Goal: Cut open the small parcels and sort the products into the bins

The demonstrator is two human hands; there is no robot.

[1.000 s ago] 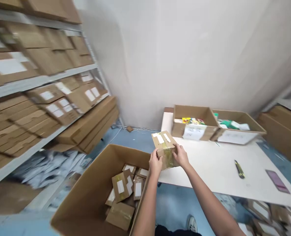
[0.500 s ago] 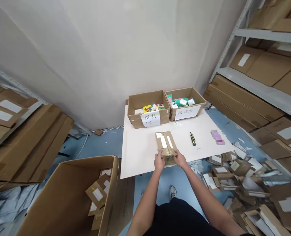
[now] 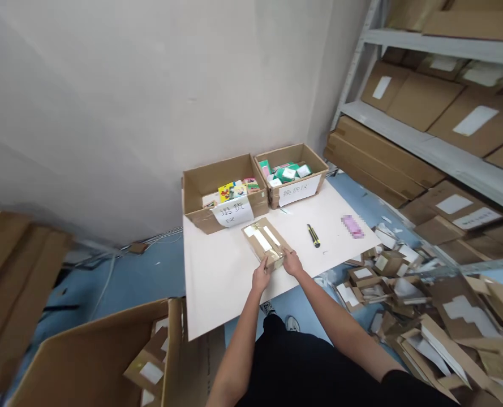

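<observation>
A small taped cardboard box (image 3: 265, 244) with white labels on top lies on the white table (image 3: 217, 282). My left hand (image 3: 261, 275) grips its near left corner, and my right hand (image 3: 292, 262) holds the near right corner. Both sets of fingers are closed on the box's sides. To the right of the box lies a black and yellow utility knife (image 3: 313, 236), touched by neither hand. Farther right is a pink, pixelated item (image 3: 352, 226) that I cannot make out.
Two open cartons with handwritten signs, a left one (image 3: 200, 217) and a right one (image 3: 283, 200), stand at the table's back, holding small packs. A large open carton (image 3: 107, 319) with parcels is at lower left. Discarded boxes (image 3: 370, 282) litter the floor by the shelving (image 3: 404, 121).
The view has swung to the right, so the table and cartons appear farther left. The box now lies turned at an angle, farther onto the table, with both hands still on it.
</observation>
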